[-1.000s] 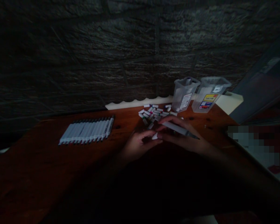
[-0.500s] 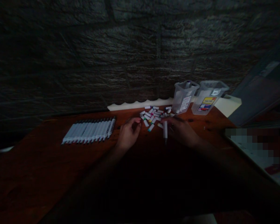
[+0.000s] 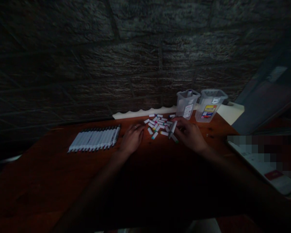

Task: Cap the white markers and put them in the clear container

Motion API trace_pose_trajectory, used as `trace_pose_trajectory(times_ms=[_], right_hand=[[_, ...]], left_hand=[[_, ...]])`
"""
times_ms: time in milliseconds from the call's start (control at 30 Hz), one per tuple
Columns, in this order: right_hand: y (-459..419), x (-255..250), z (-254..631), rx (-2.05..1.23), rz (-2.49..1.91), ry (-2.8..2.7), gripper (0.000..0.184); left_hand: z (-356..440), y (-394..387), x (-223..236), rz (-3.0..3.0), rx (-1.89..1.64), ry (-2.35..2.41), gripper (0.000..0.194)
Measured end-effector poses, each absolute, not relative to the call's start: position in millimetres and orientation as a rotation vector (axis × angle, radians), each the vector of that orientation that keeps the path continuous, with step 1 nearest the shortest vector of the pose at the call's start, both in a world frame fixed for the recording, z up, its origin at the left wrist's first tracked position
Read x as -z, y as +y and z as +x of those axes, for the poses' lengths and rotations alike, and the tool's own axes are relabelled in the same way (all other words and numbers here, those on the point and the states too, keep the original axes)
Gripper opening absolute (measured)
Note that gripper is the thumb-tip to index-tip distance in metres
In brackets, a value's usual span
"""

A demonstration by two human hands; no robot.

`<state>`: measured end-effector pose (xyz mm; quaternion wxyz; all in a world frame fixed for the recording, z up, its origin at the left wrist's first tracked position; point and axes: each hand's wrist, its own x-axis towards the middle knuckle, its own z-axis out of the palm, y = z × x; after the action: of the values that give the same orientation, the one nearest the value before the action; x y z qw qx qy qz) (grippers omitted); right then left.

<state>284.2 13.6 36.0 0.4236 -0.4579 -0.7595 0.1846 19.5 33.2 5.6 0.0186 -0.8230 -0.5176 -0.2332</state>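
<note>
In the dim light my right hand [image 3: 190, 134] pinches a white marker [image 3: 173, 128], tilted with its dark end pointing down and toward me. That marker hangs over the right edge of a loose pile of short white marker caps [image 3: 157, 127] with coloured ends. At the left of the pile my left hand [image 3: 132, 138] rests low near the table, fingers loosely bent and nothing seen in them. Further left lies a neat row of white markers [image 3: 93, 139], side by side with dark ends.
Two clear plastic containers [image 3: 210, 111] with labels stand at the back right; the left one has a marker in it. A pale strip with a wavy edge [image 3: 140, 112] lies along the stone wall [image 3: 135, 64]. The wooden table [image 3: 38, 174] ends at the right.
The marker in my right hand has swung from near upright to a slant, its dark end moving up and left over the caps. My left hand's fingers have drawn closer together and lower.
</note>
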Motion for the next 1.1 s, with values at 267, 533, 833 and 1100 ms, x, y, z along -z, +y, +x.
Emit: trace_pose_trajectory(times_ms=[267, 533, 833, 1100], right_hand=[[14.9, -38.9, 282.3, -0.571, -1.128, -1.761, 0.024], [14.5, -35.2, 279.9, -0.593, -1.133, -1.739, 0.032], [1.7, -50.3, 271.1, -0.759, -0.994, -1.669, 0.02], [-3.9, -54.0, 266.0, -0.871, -0.937, -1.571, 0.018]], left_hand=[[1.5, 26.2, -16.0, -2.739, 0.694, -1.633, 0.027], [-0.8, 21.8, -14.4, -2.862, 0.664, -1.546, 0.037], [14.6, 11.3, -26.9, -3.061, 1.411, -1.664, 0.047], [30.1, 1.1, -32.2, -3.085, 1.774, -1.601, 0.031]])
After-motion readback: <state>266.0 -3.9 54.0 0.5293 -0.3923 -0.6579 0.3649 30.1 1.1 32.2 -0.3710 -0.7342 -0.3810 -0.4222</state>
